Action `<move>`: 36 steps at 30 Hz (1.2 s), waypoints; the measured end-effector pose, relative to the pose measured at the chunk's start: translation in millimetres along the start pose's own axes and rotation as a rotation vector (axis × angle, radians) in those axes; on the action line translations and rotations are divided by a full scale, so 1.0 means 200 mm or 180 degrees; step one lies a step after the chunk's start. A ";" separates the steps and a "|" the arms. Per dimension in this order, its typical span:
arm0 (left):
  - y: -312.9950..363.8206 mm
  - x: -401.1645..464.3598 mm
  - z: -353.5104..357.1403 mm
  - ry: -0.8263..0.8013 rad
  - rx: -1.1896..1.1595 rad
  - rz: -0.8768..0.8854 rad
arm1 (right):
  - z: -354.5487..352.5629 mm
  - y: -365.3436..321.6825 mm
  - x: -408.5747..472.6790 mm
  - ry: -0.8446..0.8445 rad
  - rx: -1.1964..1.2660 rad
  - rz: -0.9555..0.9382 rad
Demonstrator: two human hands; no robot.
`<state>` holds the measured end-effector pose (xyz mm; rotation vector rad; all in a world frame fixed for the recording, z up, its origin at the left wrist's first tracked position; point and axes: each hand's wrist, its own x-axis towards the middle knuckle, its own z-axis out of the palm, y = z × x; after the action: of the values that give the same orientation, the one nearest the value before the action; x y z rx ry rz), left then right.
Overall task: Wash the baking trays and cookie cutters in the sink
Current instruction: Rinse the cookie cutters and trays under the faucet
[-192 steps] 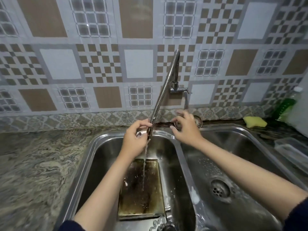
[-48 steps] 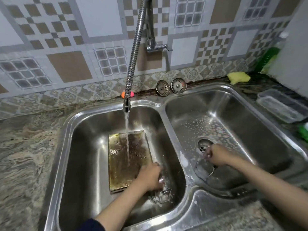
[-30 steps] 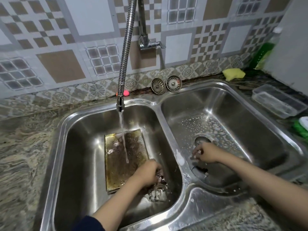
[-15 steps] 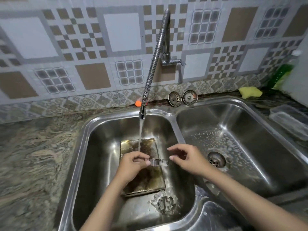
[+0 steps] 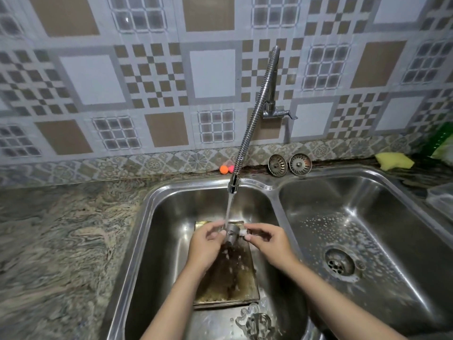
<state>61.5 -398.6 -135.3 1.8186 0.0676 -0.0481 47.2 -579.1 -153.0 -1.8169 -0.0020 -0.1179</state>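
- A marbled stone counter (image 5: 61,241) is carrying a steel double sink (image 5: 274,190).
- Two round metal strainers (image 5: 289,164) are leaning at the backsplash behind the sink divider.
- An orange ball (image 5: 223,169) is sitting beside a pink one.
- A yellow sponge (image 5: 393,161) is lying at the far right corner.
- A clear plastic container (image 5: 441,200) is sitting at the right edge.

No legible text, labels, brands, numbers or signs are found anywhere in view. The green bottle (image 5: 441,141), at the far right edge well to the right of the faucet (image 5: 257,119), is too blurred and cropped for any label to be read. The wall tiles (image 5: 157,77) behind the faucet carry only geometric patterns, no lettering. Nothing is stamped or printed legibly on the sink (image 5: 274,187) rim below the faucet.
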 end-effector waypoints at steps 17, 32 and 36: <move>-0.05 -0.02 -0.10 0.0235 -0.0407 -0.0144 | 0.09 0.03 0.05 -0.0062 0.0235 0.0013; -0.07 -0.05 -0.25 0.0454 -0.0356 -0.0166 | 0.23 0.01 0.10 -0.0236 0.0351 0.0040; -0.07 -0.04 -0.23 0.0383 -0.0388 -0.0197 | 0.21 0.01 0.11 -0.0167 0.0356 0.0064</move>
<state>53.3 -351.0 -137.4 1.6961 0.2077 0.0213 72.1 -541.0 -163.3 -1.7075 -0.0271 -0.0548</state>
